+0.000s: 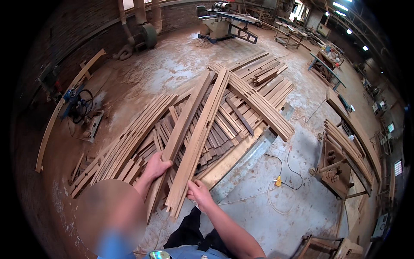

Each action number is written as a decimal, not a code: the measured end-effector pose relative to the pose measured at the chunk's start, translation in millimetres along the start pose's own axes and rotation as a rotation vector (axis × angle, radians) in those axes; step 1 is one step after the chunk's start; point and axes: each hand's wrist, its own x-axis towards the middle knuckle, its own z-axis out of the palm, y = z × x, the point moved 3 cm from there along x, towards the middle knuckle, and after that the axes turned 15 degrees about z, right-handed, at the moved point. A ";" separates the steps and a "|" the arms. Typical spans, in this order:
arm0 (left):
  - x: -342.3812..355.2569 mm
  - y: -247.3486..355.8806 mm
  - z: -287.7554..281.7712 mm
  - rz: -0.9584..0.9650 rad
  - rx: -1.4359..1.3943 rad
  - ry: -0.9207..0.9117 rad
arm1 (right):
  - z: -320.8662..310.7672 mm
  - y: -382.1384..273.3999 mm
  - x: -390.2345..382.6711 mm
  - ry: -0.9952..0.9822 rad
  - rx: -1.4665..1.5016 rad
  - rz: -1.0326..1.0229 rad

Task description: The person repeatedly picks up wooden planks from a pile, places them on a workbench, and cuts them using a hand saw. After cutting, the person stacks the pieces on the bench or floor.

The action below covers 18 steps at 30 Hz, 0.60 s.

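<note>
My left hand [158, 166] grips a long, darker wooden plank [188, 118] that lies diagonally across a large pile of timber. Just right of it is a bundle of lighter long strips [208, 115], with my right hand [196, 192] closed on its right edge near the near end. Beneath both lie many short dark and pale slats [215, 143] in rows. More long strips [133, 136] lie along the pile's left side, and another bundle [258, 103] slants down its right side. A loose dark piece [239, 115] rests among them. My left forearm is partly blurred.
A machine with a handwheel [84, 105] stands at left. A saw bench [215, 26] and a blower with ducts [146, 34] are behind. At right are a wheeled trolley [334, 172] with strips and workbenches [323, 69]. Cables with a yellow plug [278, 180] lie on the floor.
</note>
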 end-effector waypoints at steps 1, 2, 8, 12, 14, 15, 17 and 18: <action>4.9 -4.6 2.2 -0.006 0.042 0.010 | 1.6 -3.3 11.1 -0.073 0.114 0.022; 9.4 -4.6 1.4 -0.014 0.029 -0.002 | 5.6 -5.9 17.9 -0.146 0.193 0.042; 38.1 -13.1 3.7 0.005 -0.058 -0.052 | 12.8 -8.8 44.0 -0.281 0.477 0.117; 49.2 -15.6 4.7 0.000 0.008 -0.132 | 15.7 -14.9 51.4 -0.256 0.479 0.132; 54.9 -13.0 3.5 -0.012 0.019 -0.186 | 17.3 -20.9 55.0 -0.291 0.489 0.138; 56.5 -12.3 3.3 -0.018 -0.001 -0.202 | 20.6 -24.4 54.9 -0.319 0.511 0.127; 58.1 -6.2 2.4 -0.031 -0.042 -0.234 | 27.5 -30.3 52.0 -0.377 0.553 0.105; 59.8 -10.2 3.9 -0.040 -0.073 -0.239 | 29.0 -30.2 52.5 -0.403 0.571 0.128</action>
